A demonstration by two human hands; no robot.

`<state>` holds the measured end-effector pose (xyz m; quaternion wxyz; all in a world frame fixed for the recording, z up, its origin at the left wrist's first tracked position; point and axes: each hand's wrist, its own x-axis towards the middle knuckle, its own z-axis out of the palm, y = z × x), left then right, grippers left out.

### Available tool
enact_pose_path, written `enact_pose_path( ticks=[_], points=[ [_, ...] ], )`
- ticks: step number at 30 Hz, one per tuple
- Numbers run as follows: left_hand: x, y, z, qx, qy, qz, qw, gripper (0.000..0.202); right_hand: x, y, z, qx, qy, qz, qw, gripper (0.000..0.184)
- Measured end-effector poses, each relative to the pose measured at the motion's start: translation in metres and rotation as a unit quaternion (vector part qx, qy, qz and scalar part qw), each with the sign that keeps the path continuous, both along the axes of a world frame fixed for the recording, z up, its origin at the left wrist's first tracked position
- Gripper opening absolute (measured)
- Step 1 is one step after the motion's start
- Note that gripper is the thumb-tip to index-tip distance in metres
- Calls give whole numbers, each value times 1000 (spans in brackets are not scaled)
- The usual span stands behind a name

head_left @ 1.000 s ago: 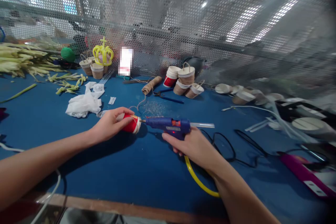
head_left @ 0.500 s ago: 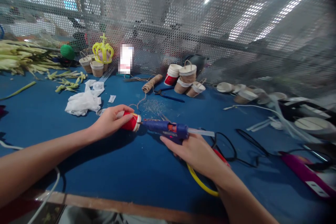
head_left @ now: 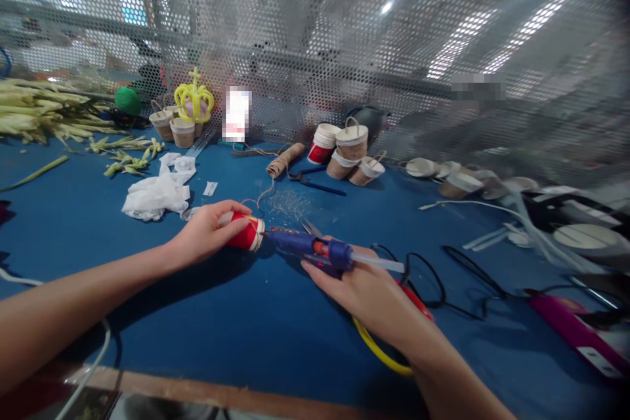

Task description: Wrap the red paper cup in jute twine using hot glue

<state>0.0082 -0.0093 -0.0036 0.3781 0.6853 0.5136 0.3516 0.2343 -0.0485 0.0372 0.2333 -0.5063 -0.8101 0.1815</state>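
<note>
Near edge: wooden strip (head_left: 216, 395) fronts the blue tabletop (head_left: 236, 335). White cable (head_left: 101, 344) crosses it at left, well off the work spot.

Right hand (head_left: 369, 289), near right of centre: wrapped round the glue gun (head_left: 302, 246) handle, barrel pointing left. Trigger finger mostly hidden, can't tell if it's squeezing. Glue stick (head_left: 377, 262) pokes out the back, clear of the fingers, probably so it can feed freely. Yellow curved piece (head_left: 381, 353) under the wrist; can't tell what it belongs to.

Left hand (head_left: 207, 233), centre-left: thumb and fingers clamped round the red cup (head_left: 243, 234). Cup's on its side, white rim facing right at the nozzle. Looks like the grip sits back from the rim to steady the cup and keep fingers off hot glue. Tip is right at the rim; contact unclear.

Right: purple power strip (head_left: 573, 331) with black cord (head_left: 480, 275) beside it, off to the side, so the middle stays workable.

Beyond the hands: twine roll (head_left: 285, 161), strand trailing toward the left hand, presumably within reach on purpose. Pliers (head_left: 319, 187) just right of it.

Far: burlap-wrapped cups (head_left: 352, 142) grouped by the perforated panel (head_left: 305, 33), likely parked out of the way.
</note>
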Motion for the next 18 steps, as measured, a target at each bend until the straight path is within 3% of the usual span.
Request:
enact_pose_path(
  ticks=[18],
  points=[
    [-1,1,-4,16,14,1,1000,35,0,-2,2,52,-24,28,998,11]
  ],
)
